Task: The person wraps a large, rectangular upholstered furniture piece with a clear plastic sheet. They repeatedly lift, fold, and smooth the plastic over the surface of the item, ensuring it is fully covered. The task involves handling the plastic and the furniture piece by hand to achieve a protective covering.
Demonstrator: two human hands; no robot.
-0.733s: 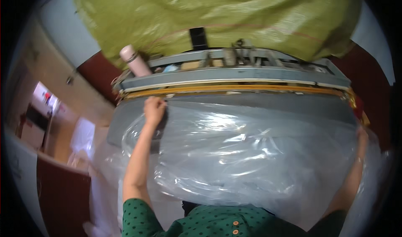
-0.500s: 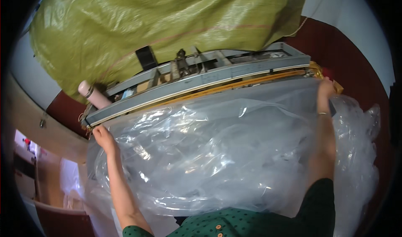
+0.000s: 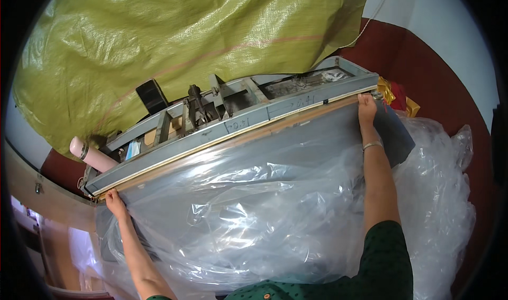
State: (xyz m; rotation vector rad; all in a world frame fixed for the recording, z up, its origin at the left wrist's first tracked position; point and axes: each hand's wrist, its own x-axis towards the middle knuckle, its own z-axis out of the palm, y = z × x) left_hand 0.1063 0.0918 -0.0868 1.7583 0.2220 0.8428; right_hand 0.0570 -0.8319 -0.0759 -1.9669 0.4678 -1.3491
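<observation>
— Red-brown flooring (image 3: 450, 77) and a pale wall frame the scene, with a large yellow-green woven sack (image 3: 185, 46) filling the top of the head view. What sits at the far left?

— Leaning at the left end of the machine, a pink bottle (image 3: 89, 153) with a pale cap. Just below it, the person's left hand (image 3: 114, 200) rests on the near left corner of a long grey sealing machine (image 3: 238, 125), where the clear plastic sheet (image 3: 254, 215) meets the pale strip along the machine's edge.

— And that hand's fingers?

— Held together, pressed onto the edge of the plastic at the bar; whether they pinch it or only press, one cannot tell.

— What fills the middle?

— The plastic sheet, crumpled and shiny, spread across the grey work surface from one hand to the other. Behind it, the machine's metal frame carries a black box (image 3: 153, 96) and a dark lever assembly (image 3: 194, 106).

— And on the right?

— The right hand (image 3: 366, 106), a thin bracelet on its wrist, reaches to the machine's far right end, fingers together and laid flat on the plastic's edge at the bar. Beyond it lie scraps of gold and red foil (image 3: 397, 93), and more clear plastic is heaped at the right (image 3: 444, 194).
</observation>
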